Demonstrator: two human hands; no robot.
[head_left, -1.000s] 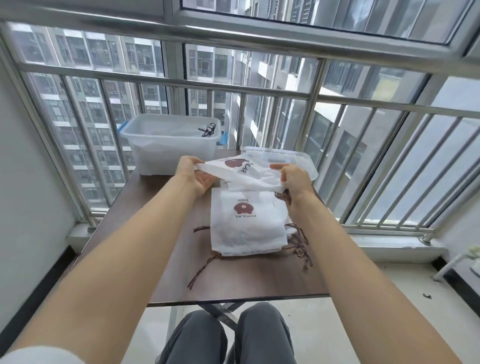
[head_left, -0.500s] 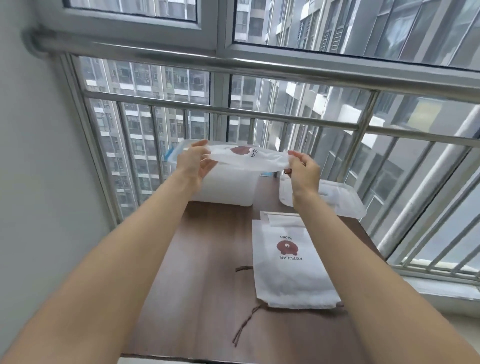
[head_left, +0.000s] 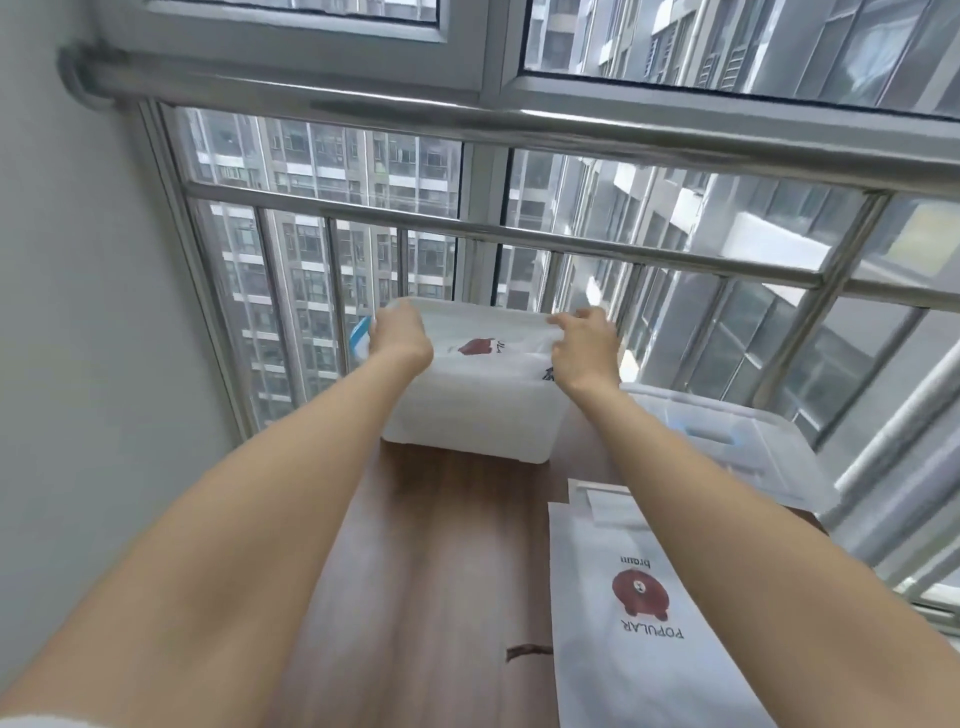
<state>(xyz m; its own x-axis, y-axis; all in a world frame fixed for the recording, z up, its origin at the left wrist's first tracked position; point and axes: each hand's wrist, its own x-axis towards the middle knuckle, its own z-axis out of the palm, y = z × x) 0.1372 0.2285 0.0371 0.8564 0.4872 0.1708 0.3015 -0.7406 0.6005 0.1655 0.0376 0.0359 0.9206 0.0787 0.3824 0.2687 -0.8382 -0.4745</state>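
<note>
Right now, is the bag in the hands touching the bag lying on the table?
Apart. The head view shows the held bag at the plastic box, and a stretch of bare wooden table separates it from the lying bag.

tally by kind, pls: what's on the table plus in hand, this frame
White logo bags: 2. The held bag is gripped by the left hand and right hand at the bin's opening; the top bag lies on the table, with edges of more beneath it, number unclear.
Translucent bin: 1
Bin lid: 1
Total: 4
</note>
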